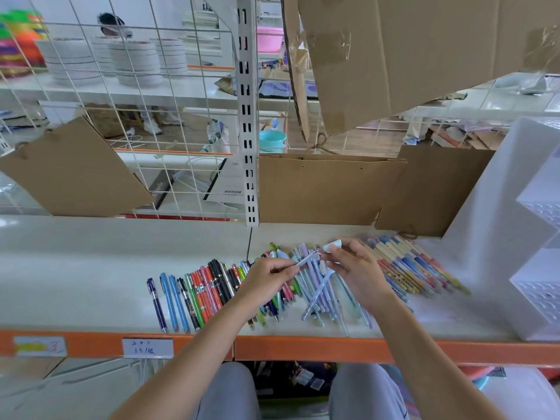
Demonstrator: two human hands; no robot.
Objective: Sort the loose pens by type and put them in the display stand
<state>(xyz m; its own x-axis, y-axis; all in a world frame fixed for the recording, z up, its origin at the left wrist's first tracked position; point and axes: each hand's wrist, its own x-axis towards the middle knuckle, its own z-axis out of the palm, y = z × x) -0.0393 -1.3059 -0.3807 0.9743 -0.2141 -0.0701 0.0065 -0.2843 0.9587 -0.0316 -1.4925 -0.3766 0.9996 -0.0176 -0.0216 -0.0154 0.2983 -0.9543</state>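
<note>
Pale blue cap being pinched in the right hand, fingers curled round it, just above the pile. Thin pen being gripped by the left hand, its tip pointing toward the cap, the two close but apparently apart; rear end of the pen hiding inside the curled fingers. Loose pens lying in rough groups on the white surface: dark, blue and orange ones at left, pastel ones under the hands, cream-barrelled ones at right, blurring toward their far ends. Middle of the pile being covered by both hands and forearms. White display stand standing at the far right, being cut off by the frame edge, its hole grid only partly showing. Brown paper bags leaning behind the pens. Writing on the shelf label being too small to read.
</note>
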